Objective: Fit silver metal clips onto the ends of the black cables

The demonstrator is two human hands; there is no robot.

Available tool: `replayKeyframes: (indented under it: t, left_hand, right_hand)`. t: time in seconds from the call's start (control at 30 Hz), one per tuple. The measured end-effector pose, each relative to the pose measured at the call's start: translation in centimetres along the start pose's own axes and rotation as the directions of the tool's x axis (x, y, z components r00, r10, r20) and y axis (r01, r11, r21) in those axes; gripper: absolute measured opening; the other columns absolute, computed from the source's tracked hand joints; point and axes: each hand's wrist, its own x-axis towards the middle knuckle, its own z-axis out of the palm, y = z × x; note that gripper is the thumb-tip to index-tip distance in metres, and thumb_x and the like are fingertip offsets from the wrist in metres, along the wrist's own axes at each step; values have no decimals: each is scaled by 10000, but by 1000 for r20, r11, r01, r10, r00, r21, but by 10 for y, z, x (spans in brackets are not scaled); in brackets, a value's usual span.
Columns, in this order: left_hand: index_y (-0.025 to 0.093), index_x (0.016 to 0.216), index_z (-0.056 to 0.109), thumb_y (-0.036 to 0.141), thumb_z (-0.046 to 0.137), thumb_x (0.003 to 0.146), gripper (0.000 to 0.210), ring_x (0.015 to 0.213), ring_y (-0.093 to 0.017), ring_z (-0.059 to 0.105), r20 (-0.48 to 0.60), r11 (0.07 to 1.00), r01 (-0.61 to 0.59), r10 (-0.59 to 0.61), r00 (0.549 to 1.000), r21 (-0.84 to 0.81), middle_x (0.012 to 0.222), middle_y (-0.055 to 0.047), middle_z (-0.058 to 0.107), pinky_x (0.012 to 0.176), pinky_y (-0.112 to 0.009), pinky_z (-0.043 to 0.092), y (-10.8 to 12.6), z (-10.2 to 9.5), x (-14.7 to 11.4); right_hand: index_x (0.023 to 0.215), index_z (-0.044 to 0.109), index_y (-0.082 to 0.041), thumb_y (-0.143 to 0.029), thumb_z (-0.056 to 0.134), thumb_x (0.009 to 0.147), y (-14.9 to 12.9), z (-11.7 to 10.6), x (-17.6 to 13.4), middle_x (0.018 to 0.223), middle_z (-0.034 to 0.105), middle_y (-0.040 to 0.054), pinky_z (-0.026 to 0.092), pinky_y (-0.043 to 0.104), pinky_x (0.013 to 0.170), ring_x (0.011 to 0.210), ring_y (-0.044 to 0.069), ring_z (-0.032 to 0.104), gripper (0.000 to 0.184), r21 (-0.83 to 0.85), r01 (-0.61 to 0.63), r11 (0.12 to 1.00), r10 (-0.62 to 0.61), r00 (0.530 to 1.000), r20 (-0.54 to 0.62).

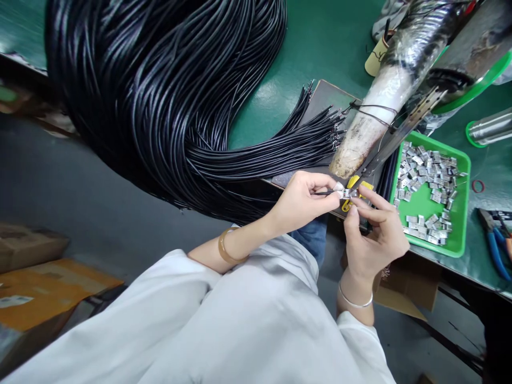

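My left hand (pixel 306 200) pinches a black cable (pixel 323 192) close to its end, where a small silver metal connector (pixel 346 194) sits at the fingertips. From the right, the curled fingers of my right hand (pixel 374 224) meet the connector's other end; the exact contact is partly hidden. Just above, the narrow tip of a fixed metal tool (pixel 380 157), which looks like a soldering iron, points down at the connector. A yellow piece (pixel 352 182) lies beneath the fingertips. Beside my left hand, a bundle of black cables (pixel 256 160) ends in bare tips on a dark board (pixel 332 96).
A green tray (pixel 462 213) of loose metal connectors (pixel 428 170) stands on the right. A foil-wrapped pipe (pixel 372 117) slants over the work spot. Blue-handled pliers (pixel 496 245) lie by the table's right edge. Large cable coils (pixel 160 80) cover the left of the green table (pixel 312 42).
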Motion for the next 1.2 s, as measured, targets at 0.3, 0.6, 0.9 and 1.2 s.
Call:
replayKeyframes:
  t: [0.3, 0.6, 0.9, 1.2]
  left_hand:
    - [98, 745, 676, 223, 643, 767, 131, 523, -38, 308, 22, 999, -28, 28, 999, 17, 585, 42, 452, 483, -192, 239, 7, -1, -1]
    - [102, 769, 680, 241, 667, 779, 139, 508, -42, 274, 39, 999, 16, -18, 999, 33, 539, 73, 334, 486, -207, 225, 7, -4, -2]
    - [93, 773, 710, 219, 681, 774, 129, 553, -51, 428, 35, 996, 17, -14, 999, -82, 608, 26, 563, 525, -184, 354, 3, -2, -2]
    - [98, 774, 711, 202, 686, 770, 107, 563, -52, 463, 30, 994, -4, 8, 1000, -110, 639, 9, 604, 530, -175, 379, 8, -1, -5]
  right_hand:
    - [856, 661, -181, -61, 719, 784, -9, 0, 6, 1069, 753, 57, 660, 350, 822, 991, 205, 748, 152, -16, 56, 998, -57, 998, -36]
    - [880, 643, -194, -108, 711, 809, -3, -2, 1, 1082, 757, 57, 660, 363, 815, 963, 201, 752, 130, -16, 9, 1000, -9, 1000, -15]
    - [871, 668, -192, -126, 717, 815, -3, -1, 5, 1070, 760, 58, 653, 327, 759, 985, 206, 750, 99, -21, 8, 1000, -8, 1000, -7]
    - [851, 670, -195, -109, 732, 791, -5, -1, 4, 1053, 765, 55, 659, 340, 763, 968, 210, 754, 121, -12, 1, 1000, -1, 1000, -28]
